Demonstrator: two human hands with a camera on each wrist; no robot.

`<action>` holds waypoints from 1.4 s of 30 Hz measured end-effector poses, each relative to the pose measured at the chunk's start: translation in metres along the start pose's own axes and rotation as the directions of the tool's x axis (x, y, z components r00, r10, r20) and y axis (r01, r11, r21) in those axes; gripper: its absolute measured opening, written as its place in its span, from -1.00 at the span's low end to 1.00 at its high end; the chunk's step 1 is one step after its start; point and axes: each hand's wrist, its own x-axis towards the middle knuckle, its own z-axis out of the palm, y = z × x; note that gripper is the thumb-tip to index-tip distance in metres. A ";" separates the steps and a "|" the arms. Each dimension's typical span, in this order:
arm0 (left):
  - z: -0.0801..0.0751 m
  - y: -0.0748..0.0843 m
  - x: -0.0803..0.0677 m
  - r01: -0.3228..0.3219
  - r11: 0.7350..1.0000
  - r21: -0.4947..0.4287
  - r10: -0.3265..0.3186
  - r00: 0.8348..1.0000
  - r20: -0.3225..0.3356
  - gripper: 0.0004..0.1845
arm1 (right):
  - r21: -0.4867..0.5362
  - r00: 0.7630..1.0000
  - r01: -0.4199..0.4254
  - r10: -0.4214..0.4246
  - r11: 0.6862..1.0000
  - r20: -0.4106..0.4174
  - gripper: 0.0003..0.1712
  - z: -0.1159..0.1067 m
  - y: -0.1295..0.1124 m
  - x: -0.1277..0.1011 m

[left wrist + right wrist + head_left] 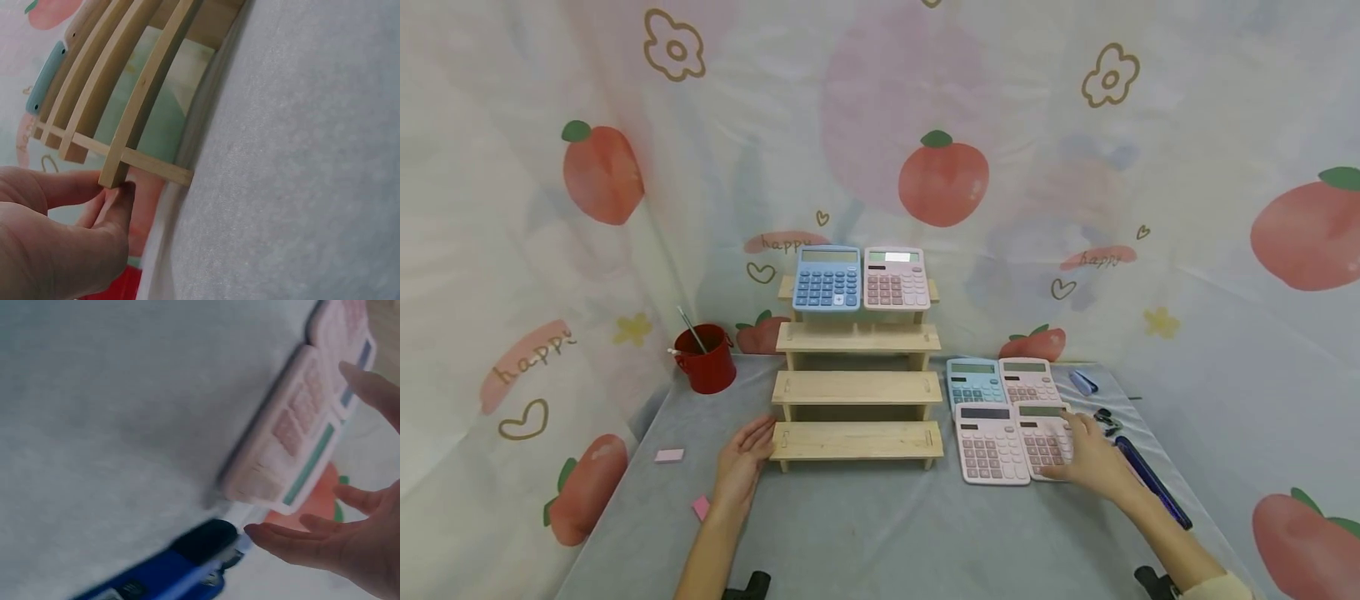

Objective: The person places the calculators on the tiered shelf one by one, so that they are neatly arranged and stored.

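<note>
- 2 pink slips lie on the grey table [865, 542]: 1 slip [669, 456] further left, 1 slip [701, 507] nearer the front.
- The red bucket [713, 372], behind them, has sticks [692, 329] poking out.
- The left hand [741, 467] pinches the left end of the lowest step of the wooden stand [857, 387], fingers and thumb close together.
- The stand has 4 steps; on the top step a blue calculator [827, 279] leans back on the left, just beside a pink calculator [896, 279].
- Right of the stand, 4 more calculators lie on the table: light blue [974, 382] back left, pink [1028, 382] back right, pink [993, 450] front left and pink [1039, 437] front right.
- The right hand [1093, 457] is spread wide at the front right calculator; whether it touches, I cannot tell.
- Beyond that hand lie a small blue item [1083, 382], dark clips [1107, 422] and a long dark blue item [1153, 482].
</note>
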 end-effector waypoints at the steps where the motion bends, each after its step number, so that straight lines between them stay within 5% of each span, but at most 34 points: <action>1: 0.000 0.000 0.000 -0.004 1.000 0.006 0.004 1.000 0.002 -0.40 | 0.003 1.000 -0.003 0.003 1.000 0.009 0.39 0.006 0.004 -0.002; 8: 0.002 -0.003 0.000 -0.002 1.000 0.005 0.002 1.000 -0.007 -0.40 | 0.013 0.999 -0.011 0.011 1.000 0.030 0.51 0.031 0.013 -0.008; 25: 0.002 -0.003 0.001 0.007 1.000 0.004 -0.007 1.000 -0.010 -0.41 | 0.039 0.999 0.045 -0.045 0.998 -0.005 0.58 0.038 0.021 0.002; 42: 0.003 -0.002 0.000 -0.026 1.000 0.005 0.026 1.000 -0.012 -0.42 | 0.103 0.998 -0.012 0.018 0.995 -0.066 0.63 0.038 0.020 0.004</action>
